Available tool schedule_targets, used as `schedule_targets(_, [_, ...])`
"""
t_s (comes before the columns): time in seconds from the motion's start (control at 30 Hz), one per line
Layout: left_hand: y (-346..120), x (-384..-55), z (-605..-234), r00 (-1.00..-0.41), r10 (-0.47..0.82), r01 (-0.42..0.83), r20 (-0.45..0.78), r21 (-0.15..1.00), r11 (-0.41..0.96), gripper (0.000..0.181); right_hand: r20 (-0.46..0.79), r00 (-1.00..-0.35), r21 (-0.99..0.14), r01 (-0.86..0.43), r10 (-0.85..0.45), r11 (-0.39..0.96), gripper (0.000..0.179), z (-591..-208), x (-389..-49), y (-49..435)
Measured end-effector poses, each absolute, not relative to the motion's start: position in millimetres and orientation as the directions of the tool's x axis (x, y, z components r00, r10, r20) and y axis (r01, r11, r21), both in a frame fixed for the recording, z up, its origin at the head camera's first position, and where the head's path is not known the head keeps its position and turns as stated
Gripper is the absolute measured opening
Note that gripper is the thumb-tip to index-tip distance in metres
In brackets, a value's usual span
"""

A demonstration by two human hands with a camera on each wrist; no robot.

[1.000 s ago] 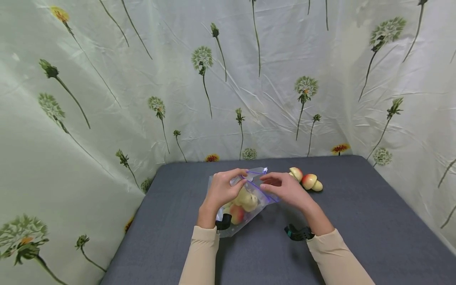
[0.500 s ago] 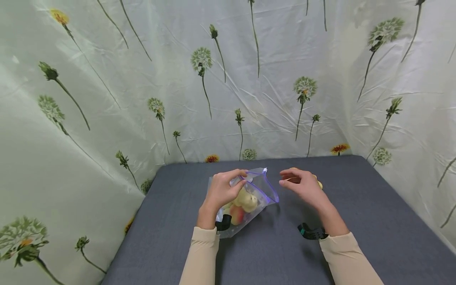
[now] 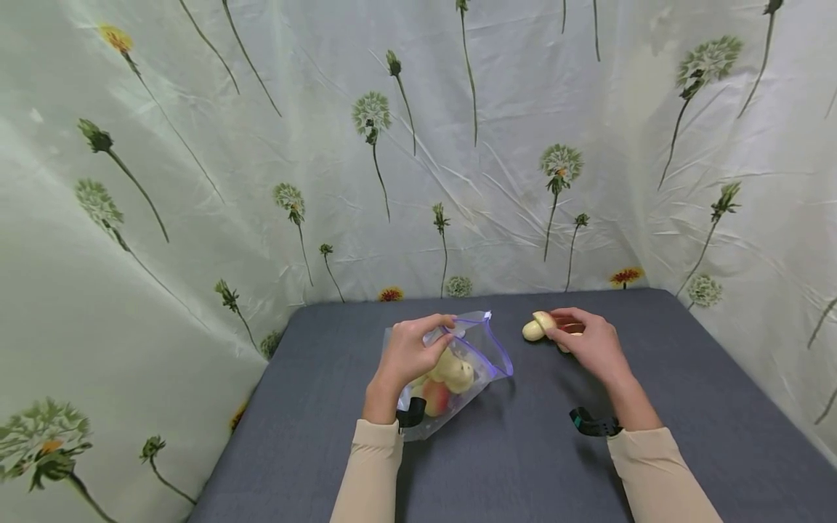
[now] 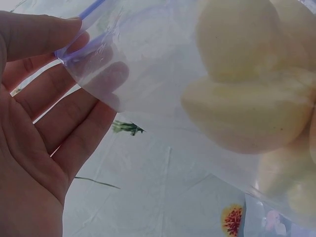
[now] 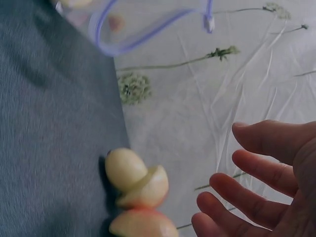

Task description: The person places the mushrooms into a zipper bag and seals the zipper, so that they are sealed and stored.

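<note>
My left hand (image 3: 412, 352) pinches the rim of a clear zip bag (image 3: 482, 363) with a purple closure, between thumb and fingers. Its mouth gapes toward the right. Through the plastic show several pale and reddish mushroom-shaped pieces (image 3: 454, 372); they look cream in the left wrist view. To the right, my right hand (image 3: 593, 345) hovers at two more such pieces on the table. One mushroom-shaped piece (image 5: 128, 170) has a pale stem and red-tinged cap; the second piece (image 5: 143, 224) is mostly cut off there. In the right wrist view, the right fingers are spread apart, holding nothing.
The dark grey table (image 3: 314, 436) ends at the back against a pale curtain (image 3: 497, 131) printed with dandelions. The curtain also runs along the left and right sides. A black band (image 3: 591, 423) sits on the right wrist, and another band (image 3: 412, 412) on the left.
My right hand has left the bag's mouth and moved right to the mushroom-shaped pieces on the table. The left hand keeps its grip on the bag in the same place.
</note>
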State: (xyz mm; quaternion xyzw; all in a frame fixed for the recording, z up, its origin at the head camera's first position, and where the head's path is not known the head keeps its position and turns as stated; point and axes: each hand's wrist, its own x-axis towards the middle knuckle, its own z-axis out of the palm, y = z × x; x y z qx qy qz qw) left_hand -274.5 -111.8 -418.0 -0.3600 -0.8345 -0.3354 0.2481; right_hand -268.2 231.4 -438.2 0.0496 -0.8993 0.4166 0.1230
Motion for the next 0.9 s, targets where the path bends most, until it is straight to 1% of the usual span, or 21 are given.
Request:
schedule_targets(0.17, [-112.4, -274.1, -420.6, -0.620, 0.432, 0.766, 0.655, 0.384, 0.516, 0.010, 0.264, -0.964, -0.712, -0.176, 0.026, 0.680, 0.054, -442.7, -269.9, 238.9])
schedule_targets(0.4, [-112.0, -273.4, -421.1, -0.623, 0.430, 0.761, 0.653, 0.381, 0.524, 0.009, 0.238, -0.971, -0.669, -0.150, 0.019, 0.728, 0.050, -451.2, -272.3, 252.4])
schedule_targets(0.57, [-113.3, -274.2, -420.1, -0.621, 0.427, 0.763, 0.657, 0.383, 0.520, 0.009, 0.210, -0.978, -0.646, -0.147, -0.010, 0.749, 0.052, -452.0, -275.1, 258.6])
schedule_targets(0.9, [-115.6, -274.5, -418.3, -0.631, 0.426, 0.758, 0.648, 0.396, 0.518, 0.009, 0.187, -0.982, -0.622, -0.128, -0.013, 0.773, 0.055, -458.4, -282.6, 263.6])
